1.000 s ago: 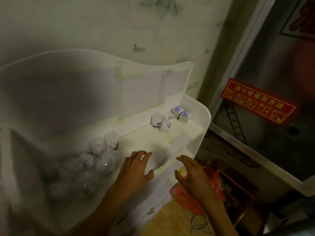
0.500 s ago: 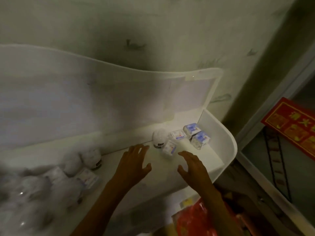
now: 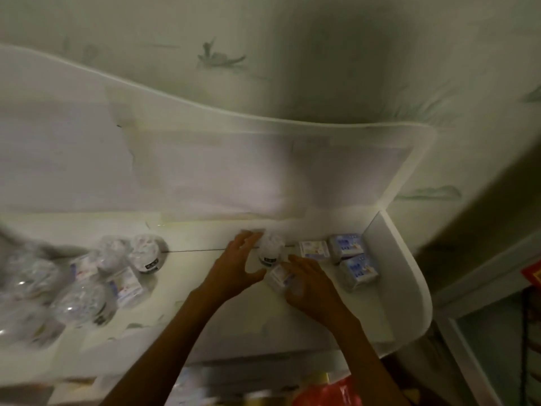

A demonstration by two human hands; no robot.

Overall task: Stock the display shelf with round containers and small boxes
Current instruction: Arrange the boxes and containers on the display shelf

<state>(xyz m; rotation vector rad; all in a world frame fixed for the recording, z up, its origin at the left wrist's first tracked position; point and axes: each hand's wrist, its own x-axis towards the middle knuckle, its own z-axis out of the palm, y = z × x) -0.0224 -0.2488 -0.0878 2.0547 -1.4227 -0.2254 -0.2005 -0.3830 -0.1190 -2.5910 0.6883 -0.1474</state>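
The left hand (image 3: 234,268) reaches onto the shelf (image 3: 205,276) with fingers spread and loosely extended beside a round container (image 3: 270,250), touching or nearly touching its left side; no closed grasp shows. The right hand (image 3: 310,285) lies over a small box (image 3: 278,278), fingers fairly straight, resting on it rather than clearly pinching it.

Just right of the right hand, three more boxes (image 3: 348,253) already sit against the shelf's end wall, one flat and two stacked or staggered. Well to the left of the left hand, a loose cluster of containers (image 3: 146,253) and boxes (image 3: 126,284) lies jumbled and blurred.

By my reading, stocking is partly done: the right corner holds a small arranged group, the container and box under the hands are being set in place, and the left-hand pile remains to be arranged.
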